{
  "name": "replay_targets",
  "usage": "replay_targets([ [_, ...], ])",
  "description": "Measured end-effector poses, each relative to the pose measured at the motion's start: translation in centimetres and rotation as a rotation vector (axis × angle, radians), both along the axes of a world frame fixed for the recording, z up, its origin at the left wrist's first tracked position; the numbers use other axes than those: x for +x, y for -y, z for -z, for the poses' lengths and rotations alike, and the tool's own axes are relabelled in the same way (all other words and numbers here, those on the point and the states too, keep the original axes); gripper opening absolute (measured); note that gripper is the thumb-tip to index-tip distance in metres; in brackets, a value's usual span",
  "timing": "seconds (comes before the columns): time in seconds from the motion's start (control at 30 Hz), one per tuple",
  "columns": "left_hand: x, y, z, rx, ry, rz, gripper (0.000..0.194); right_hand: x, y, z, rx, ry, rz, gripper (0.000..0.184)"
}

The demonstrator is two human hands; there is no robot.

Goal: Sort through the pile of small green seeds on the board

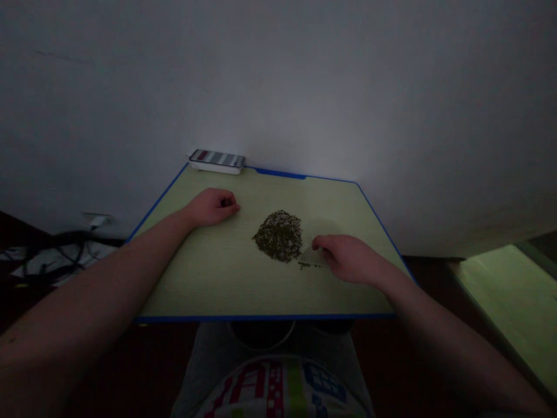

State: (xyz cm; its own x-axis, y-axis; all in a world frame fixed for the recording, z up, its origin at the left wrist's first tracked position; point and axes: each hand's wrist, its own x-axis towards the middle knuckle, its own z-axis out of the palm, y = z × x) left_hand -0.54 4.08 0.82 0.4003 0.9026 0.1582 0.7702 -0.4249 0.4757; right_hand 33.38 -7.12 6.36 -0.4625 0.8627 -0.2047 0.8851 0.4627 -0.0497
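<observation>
The pile of small, mixed dark and pale grains (279,235) sits on the bench (209,281), heaped loosely and probably kept central so that both hands reach it easily; just right of the pile, the right hand (348,258) has its thumb and fingers closed on a clear piece (312,256) — perhaps a small cup or scoop — likely gripped at its far end to leave the edge towards the grains free; a few stray grains (308,265) show along its lower edge, whether inside or beneath I cannot tell.

Left of the pile and slightly behind it, the left hand (213,206) rests loosely curled, well apart from the other; its palm is hidden. Farther behind and left of the pile stands a white case (217,161); nearer the person than the pile, below the bench, a dark round vessel (261,335) shows — its contents are too dim to read.
</observation>
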Motion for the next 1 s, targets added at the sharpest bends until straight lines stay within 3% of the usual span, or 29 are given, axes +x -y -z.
replay_targets([
  [0.3,0.1,0.1,-0.1,-0.003,0.016,-0.002,0.033,-0.8,0.9,0.0,-0.057,-0.047,0.022,0.032],
  [0.6,0.1,0.2,0.0,-0.009,0.015,-0.001,0.034,-0.8,2.0,0.5,-0.123,-0.243,0.017,0.036],
  [0.73,0.2,0.2,-0.1,-0.006,0.008,-0.008,0.034,1.7,2.5,0.9,-0.104,-0.368,0.118,0.035],
  [0.87,0.2,0.1,-0.1,-0.001,-0.008,-0.016,0.035,4.8,4.4,1.6,-0.117,-0.413,0.319,0.039],
  [1.0,0.3,0.2,-0.3,0.000,-0.026,-0.026,0.037,5.3,6.6,2.5,-0.132,-0.409,0.404,0.038],
])
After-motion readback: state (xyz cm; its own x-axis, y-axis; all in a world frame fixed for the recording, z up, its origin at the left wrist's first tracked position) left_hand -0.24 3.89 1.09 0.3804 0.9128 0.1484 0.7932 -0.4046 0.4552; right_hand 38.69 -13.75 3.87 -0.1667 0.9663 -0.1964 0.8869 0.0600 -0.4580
